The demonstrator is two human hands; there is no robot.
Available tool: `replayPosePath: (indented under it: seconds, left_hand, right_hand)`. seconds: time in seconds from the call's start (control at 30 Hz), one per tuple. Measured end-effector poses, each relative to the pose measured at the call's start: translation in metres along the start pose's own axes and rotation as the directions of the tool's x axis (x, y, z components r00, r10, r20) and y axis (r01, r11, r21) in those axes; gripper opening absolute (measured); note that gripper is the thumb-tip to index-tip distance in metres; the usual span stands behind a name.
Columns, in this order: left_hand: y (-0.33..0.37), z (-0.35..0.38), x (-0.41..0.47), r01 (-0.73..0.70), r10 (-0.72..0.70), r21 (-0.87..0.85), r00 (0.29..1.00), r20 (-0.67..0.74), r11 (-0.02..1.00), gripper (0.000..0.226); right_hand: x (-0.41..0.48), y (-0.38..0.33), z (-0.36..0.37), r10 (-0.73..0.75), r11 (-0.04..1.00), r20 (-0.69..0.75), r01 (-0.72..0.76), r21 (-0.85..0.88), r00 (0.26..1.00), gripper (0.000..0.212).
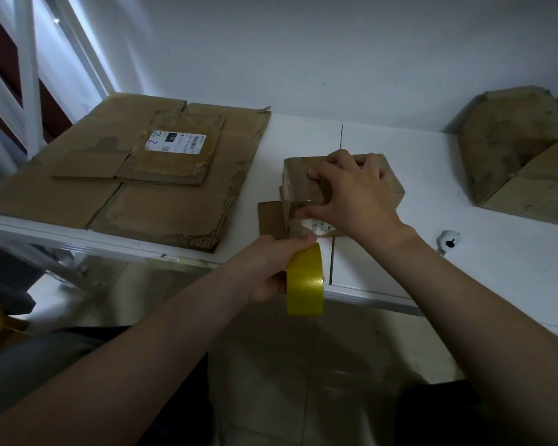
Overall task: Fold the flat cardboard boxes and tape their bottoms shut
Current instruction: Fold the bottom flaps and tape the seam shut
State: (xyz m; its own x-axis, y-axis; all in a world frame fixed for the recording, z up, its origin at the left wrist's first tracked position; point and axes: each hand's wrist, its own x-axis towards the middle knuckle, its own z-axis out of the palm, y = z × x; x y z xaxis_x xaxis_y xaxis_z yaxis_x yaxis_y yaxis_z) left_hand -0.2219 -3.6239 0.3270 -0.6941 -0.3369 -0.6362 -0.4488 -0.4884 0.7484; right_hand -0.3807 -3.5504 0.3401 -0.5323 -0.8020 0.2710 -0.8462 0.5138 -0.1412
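On the white table (496, 246), close to its front edge, sits a small box (390, 185). In the head view, the right hand (355, 194) holds it down. Its bent fingers press on top, and its thumb pushes on the near side, where clear tape seems to lie. The left hand (268, 272) is wrapped tight round a yellow tape roll (305, 281), just below the box and nearer the person. So the tape runs from the box top straight back toward the body, and the roll sits on the near side of the right thumb. I think any pull must go that way. Flat boxes (126, 188) lie at the left, well apart.
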Motion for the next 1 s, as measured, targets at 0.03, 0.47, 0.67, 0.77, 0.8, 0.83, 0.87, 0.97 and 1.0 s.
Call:
replayPosePath:
  seconds: [0.03,0.47,0.67,0.77,0.8,0.83,0.87,0.97,1.0]
  left_hand:
    - [0.001,0.0,0.0,-0.008,0.008,0.012,1.0,-0.029,1.0,0.049]
    - [0.007,-0.002,-0.002,-0.065,0.066,0.013,0.992,-0.109,0.998,0.021]
    - [0.007,0.004,-0.005,-0.072,0.072,-0.002,0.99,-0.123,0.997,0.016]
    - [0.005,0.009,-0.007,-0.085,0.083,-0.004,0.987,-0.139,0.996,0.019]
    - [0.004,0.011,-0.008,-0.09,0.088,-0.003,0.986,-0.144,0.996,0.022]
    - [0.004,0.013,-0.008,-0.094,0.093,0.0,0.984,-0.149,0.996,0.025]
    - [0.003,0.016,-0.009,-0.097,0.096,0.002,0.983,-0.157,0.995,0.028]
    - [0.003,0.022,-0.011,-0.099,0.099,0.012,0.978,-0.184,0.995,0.029]
    - [0.003,0.025,-0.012,-0.099,0.1,0.013,0.976,-0.193,0.995,0.028]
  right_hand:
    - [-0.001,0.001,0.001,-0.004,1.0,-0.002,0.004,-0.006,1.0,0.067]
    - [-0.004,0.011,-0.003,-0.111,0.991,0.004,0.11,0.078,0.994,0.073]
    - [-0.028,0.042,-0.022,-0.136,0.976,-0.181,0.163,0.145,0.974,0.048]
    - [-0.047,0.073,-0.024,-0.063,0.993,-0.217,0.083,0.083,0.974,0.041]
    - [-0.054,0.086,-0.025,-0.022,0.998,-0.209,0.035,0.057,0.978,0.042]
    - [-0.062,0.099,-0.025,0.026,0.999,-0.183,-0.02,0.037,0.983,0.045]
    - [-0.07,0.111,-0.025,0.087,0.996,-0.129,-0.085,0.02,0.988,0.048]
    - [-0.092,0.141,-0.025,0.283,0.959,0.162,-0.274,-0.076,0.945,0.055]
    - [-0.098,0.148,-0.024,0.326,0.945,0.262,-0.308,-0.107,0.908,0.057]
